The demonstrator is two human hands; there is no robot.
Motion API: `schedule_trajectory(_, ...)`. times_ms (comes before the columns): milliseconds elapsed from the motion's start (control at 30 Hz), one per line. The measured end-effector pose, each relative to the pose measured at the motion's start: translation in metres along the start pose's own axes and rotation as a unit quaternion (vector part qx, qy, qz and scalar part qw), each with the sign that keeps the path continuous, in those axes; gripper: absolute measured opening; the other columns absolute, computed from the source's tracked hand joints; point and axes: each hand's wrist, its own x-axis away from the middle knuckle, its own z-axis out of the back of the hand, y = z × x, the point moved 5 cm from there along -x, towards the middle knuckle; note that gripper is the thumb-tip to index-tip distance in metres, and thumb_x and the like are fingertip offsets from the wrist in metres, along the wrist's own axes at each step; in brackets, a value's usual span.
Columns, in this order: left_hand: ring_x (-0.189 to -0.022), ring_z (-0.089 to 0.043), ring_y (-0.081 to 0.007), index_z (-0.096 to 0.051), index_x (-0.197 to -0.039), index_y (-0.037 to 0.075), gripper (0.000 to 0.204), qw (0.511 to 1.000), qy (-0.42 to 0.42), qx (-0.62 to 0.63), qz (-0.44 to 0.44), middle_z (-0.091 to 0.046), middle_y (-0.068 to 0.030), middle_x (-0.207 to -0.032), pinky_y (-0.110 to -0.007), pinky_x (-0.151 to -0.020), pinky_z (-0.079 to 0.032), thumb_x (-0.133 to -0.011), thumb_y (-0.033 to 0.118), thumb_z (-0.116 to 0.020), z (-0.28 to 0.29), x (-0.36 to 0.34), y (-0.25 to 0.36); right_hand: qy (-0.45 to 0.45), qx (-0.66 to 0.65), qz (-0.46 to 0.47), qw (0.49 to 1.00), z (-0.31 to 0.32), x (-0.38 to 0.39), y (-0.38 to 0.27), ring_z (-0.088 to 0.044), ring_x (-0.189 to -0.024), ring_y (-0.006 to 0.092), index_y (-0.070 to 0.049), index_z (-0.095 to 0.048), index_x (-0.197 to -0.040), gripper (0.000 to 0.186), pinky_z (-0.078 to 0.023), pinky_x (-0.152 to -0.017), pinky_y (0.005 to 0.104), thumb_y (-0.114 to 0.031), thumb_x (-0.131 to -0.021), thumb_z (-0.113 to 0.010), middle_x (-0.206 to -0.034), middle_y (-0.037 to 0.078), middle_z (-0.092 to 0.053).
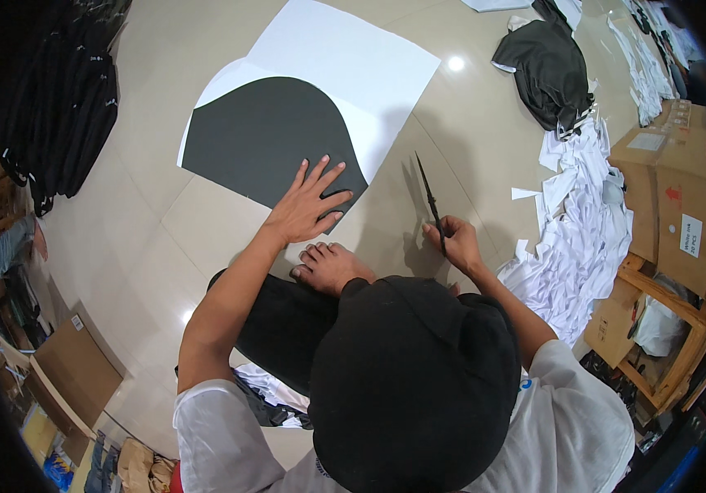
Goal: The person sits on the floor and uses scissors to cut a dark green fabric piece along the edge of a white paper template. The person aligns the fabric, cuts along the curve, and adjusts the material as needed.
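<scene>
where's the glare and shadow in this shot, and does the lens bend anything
Head view: a bright lamp glare spot sits on the glossy tiled floor; the scissors in the right hand throw a soft shadow to their left; the fisheye curves the tile seams and blackens the corners; the left hand looks sharp.

glossy beige tiled floor [164, 230], cardboard boxes [686, 197]

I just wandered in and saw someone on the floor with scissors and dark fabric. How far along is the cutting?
Done: the dark fabric piece already has a curved edge and lies on white paper; white scraps are heaped at the right. In hand: the left hand presses flat on the fabric's near corner, and the right hand holds scissors away from it. What is left cannot be told.
</scene>
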Motion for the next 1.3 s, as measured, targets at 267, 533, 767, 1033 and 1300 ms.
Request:
schedule_trajectory(267, -0.167, -0.015, -0.0414, -0.062, -0.148, 0.018, 0.049, 0.999, 0.033, 0.022, -0.013, -0.028, -0.0129, -0.179, -0.067, -0.133, -0.010, -0.106, 0.044, -0.062, -0.001, -0.006, 0.008, -0.004, 0.008, -0.011, 1.000, 0.000, -0.001, 0.000, -0.047, -0.063, 0.0099, -0.002, -0.059, -0.070, 0.056, -0.042, -0.056, 0.0334, -0.047, -0.091, -0.085, -0.061, 0.001, -0.052)
schedule_trajectory(533, -0.167, -0.016, -0.0407, -0.065, -0.142, 0.014, 0.046, 1.000, 0.015, 0.017, -0.014, -0.031, -0.0128, -0.177, -0.064, -0.134, -0.013, -0.106, 0.043, -0.063, -0.007, -0.010, 0.008, -0.017, -0.011, -0.021, 1.000, 0.002, 0.003, -0.009, -0.053, -0.065, 0.0092, 0.000, -0.067, -0.078, 0.051, -0.046, -0.058, 0.0325, -0.046, -0.092, -0.085, -0.065, 0.001, -0.060)
schedule_trajectory(767, -0.167, -0.016, -0.0391, -0.066, -0.141, 0.012, 0.048, 0.999, 0.009, 0.016, -0.038, -0.031, -0.0090, -0.178, -0.064, -0.134, -0.013, -0.106, 0.045, -0.061, -0.011, -0.010, 0.010, -0.019, -0.014, -0.024, 0.999, 0.001, 0.001, -0.005, -0.055, -0.066, 0.0089, 0.000, -0.070, -0.080, 0.049, -0.047, -0.060, 0.0322, -0.044, -0.092, -0.085, -0.067, 0.002, -0.064)
schedule_trajectory(1033, -0.168, -0.018, -0.0342, -0.062, -0.148, 0.009, 0.054, 0.999, 0.001, 0.005, -0.046, -0.032, -0.0069, -0.178, -0.061, -0.136, -0.012, -0.108, 0.046, -0.057, -0.013, -0.011, 0.011, -0.015, -0.011, -0.027, 0.999, 0.001, 0.001, -0.007, -0.054, -0.065, 0.0101, 0.000, -0.069, -0.078, 0.051, -0.047, -0.059, 0.0333, -0.046, -0.092, -0.085, -0.066, 0.002, -0.062)
schedule_trajectory(1300, -0.168, -0.017, -0.0323, -0.036, -0.171, 0.016, 0.065, 0.998, 0.005, -0.051, -0.033, -0.028, -0.0062, -0.180, -0.058, -0.137, -0.011, -0.113, 0.043, -0.049, -0.019, -0.011, 0.010, -0.051, -0.008, -0.031, 0.998, 0.000, 0.011, -0.006, -0.052, -0.065, 0.0104, -0.001, -0.065, -0.075, 0.052, -0.043, -0.057, 0.0339, -0.046, -0.091, -0.087, -0.065, 0.001, -0.058)
